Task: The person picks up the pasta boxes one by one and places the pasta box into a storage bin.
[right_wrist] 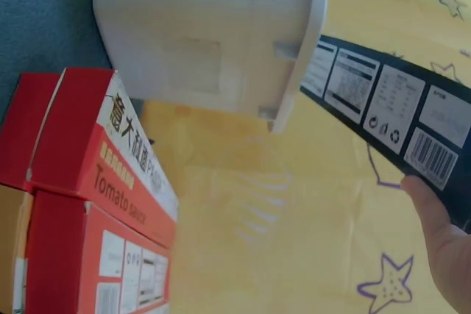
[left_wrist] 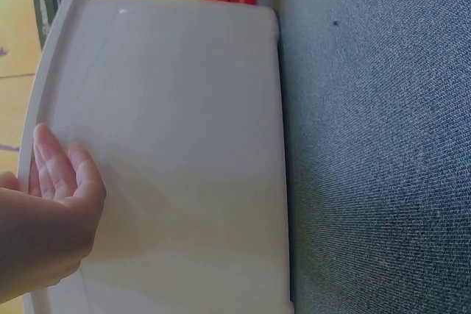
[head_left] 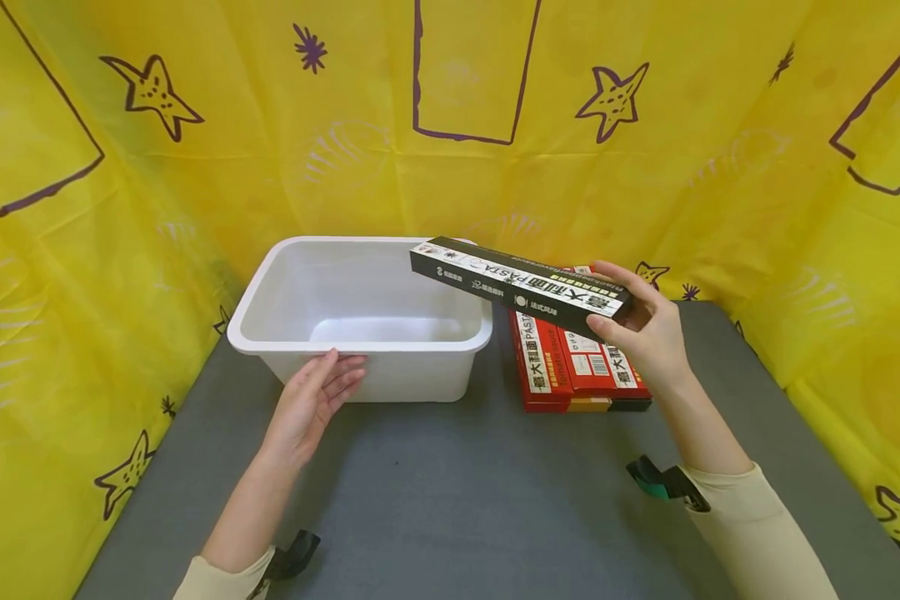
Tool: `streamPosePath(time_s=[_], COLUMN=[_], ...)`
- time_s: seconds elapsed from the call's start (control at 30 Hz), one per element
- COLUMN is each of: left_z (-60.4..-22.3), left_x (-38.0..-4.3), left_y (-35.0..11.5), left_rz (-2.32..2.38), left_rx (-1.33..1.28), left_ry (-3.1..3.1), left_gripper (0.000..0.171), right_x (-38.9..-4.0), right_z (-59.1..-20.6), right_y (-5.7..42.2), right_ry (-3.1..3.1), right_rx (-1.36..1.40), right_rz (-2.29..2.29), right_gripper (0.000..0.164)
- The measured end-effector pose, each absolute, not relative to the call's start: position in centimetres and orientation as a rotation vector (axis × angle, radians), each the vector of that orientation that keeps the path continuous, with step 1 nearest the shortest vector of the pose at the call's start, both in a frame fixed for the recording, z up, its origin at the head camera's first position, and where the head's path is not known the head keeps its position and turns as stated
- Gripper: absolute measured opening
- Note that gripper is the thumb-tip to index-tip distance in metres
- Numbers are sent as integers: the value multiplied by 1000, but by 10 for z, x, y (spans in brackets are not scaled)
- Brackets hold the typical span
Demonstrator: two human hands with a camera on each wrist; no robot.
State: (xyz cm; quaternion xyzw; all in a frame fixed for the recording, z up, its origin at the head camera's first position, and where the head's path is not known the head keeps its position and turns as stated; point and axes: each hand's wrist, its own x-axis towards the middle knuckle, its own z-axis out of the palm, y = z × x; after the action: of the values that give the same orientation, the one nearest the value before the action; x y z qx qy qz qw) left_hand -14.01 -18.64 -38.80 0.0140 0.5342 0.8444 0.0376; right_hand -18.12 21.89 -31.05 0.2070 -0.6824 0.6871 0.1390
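A white plastic bin (head_left: 367,375) stands on the grey table. My left hand (head_left: 318,400) holds its near rim, with fingers (left_wrist: 55,167) tucked below the lip on the outside wall. To the right, my right hand (head_left: 648,329) grips one end of a long black pasta box (head_left: 517,287), thumb on the near side and fingers over the far side. The box is tilted in the air, its far end over the bin's right rim. In the right wrist view, the black box's side shows white label panels and a barcode.
Red tomato-sauce pasta boxes (head_left: 588,367) lie piled right of the bin, partly under the held box; an orange and a black box end (head_left: 630,406) show low in the pile. A yellow patterned cloth (head_left: 450,183) hangs around the table's back and sides.
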Motion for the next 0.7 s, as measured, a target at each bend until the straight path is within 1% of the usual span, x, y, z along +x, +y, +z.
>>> streamPosePath(time_s=[0.43, 0.7], left_z=[-389, -389], left_x=[-140, -140], left_y=[-185, -185], left_rz=[2587, 2584], left_rx=[32, 28], left_ry=[1648, 1656], left_gripper=[19, 20], right_x=[-223, -251], right_z=[-302, -301], right_y=[204, 186], right_ry=[-2377, -2444], right_rx=[648, 718], right_rz=[1700, 1703], right_gripper=[58, 57])
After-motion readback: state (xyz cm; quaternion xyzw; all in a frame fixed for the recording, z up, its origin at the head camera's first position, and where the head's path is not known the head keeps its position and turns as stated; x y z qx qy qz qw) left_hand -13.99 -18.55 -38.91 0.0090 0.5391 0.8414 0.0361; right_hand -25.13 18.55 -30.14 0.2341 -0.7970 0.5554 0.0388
